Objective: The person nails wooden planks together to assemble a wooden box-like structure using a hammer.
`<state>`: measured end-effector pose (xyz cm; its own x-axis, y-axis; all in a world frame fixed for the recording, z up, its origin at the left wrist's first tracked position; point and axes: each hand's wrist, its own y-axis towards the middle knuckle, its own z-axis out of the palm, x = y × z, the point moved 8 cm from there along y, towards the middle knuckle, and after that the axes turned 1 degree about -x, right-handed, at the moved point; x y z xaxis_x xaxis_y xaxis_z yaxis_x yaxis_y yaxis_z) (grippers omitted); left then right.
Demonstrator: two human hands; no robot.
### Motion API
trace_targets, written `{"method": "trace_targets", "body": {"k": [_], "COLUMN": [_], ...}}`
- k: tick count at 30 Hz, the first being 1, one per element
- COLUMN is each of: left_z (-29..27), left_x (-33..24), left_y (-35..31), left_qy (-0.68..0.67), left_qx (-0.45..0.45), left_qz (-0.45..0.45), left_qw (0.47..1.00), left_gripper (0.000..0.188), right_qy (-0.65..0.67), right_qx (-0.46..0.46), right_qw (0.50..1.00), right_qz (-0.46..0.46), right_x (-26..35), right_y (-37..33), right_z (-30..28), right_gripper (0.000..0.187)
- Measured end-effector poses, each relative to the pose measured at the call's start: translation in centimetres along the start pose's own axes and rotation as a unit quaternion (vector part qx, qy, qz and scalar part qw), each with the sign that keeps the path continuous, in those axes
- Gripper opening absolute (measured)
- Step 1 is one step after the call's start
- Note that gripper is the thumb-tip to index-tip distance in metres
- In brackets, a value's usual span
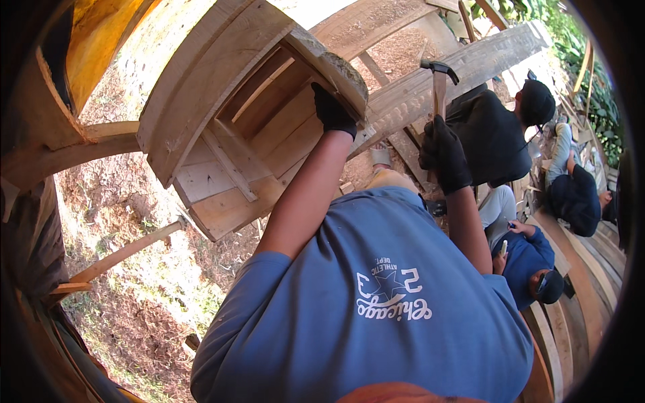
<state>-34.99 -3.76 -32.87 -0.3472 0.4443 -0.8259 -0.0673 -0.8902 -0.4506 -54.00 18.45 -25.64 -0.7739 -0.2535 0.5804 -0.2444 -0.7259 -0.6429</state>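
A box-like wooden piece (222,80) with curved, rough-edged boards and an open inside stands in front of me, tilted in view. My left hand (334,113), in a black glove, grips the edge of its right-hand board from the inner side; some fingers are hidden. Raised to the right of the box, my right hand (446,158), also gloved in black, is closed around the wooden handle of a claw hammer (440,84). The hammer's dark metal head points up, apart from the box.
A long thick plank (463,67) runs behind the hammer. To the right, a person in black (487,134) is close by; another in blue (524,252) and one farther off (574,201) sit among boards. At left, a wooden bar (127,255) crosses above grassy ground (134,322).
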Motion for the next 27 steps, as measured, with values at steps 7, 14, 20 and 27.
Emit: {"method": "trace_targets", "body": {"k": [7, 14, 20, 27], "left_z": [0.6, 2.0, -1.6, 0.8], "left_x": [1.0, -2.0, 1.9, 0.9], "left_y": [2.1, -2.9, -0.9, -2.2], "left_qy": [-0.105, -0.114, -0.037, -0.028], "left_qx": [0.037, 0.021, -0.049, 0.037], "left_qz": [-0.009, -0.074, -0.104, -0.080], "left_qw": [0.994, 0.991, 0.993, 0.996], "left_gripper": [0.072, 0.069, 0.075, 0.073], "right_qy": [-0.148, -0.020, -0.180, -0.037], "right_qx": [0.069, -0.007, 0.020, 0.031], "right_qw": [0.977, 1.000, 0.978, 0.995], "right_qz": [0.140, 0.023, 0.104, 0.089], "right_x": [-3.8, 0.1, -2.6, -0.9], "right_y": [-2.3, -2.5, -2.2, -1.3], "right_z": [4.2, 2.2, 4.5, -0.6], "right_gripper": [0.036, 0.037, 0.036, 0.043]}}
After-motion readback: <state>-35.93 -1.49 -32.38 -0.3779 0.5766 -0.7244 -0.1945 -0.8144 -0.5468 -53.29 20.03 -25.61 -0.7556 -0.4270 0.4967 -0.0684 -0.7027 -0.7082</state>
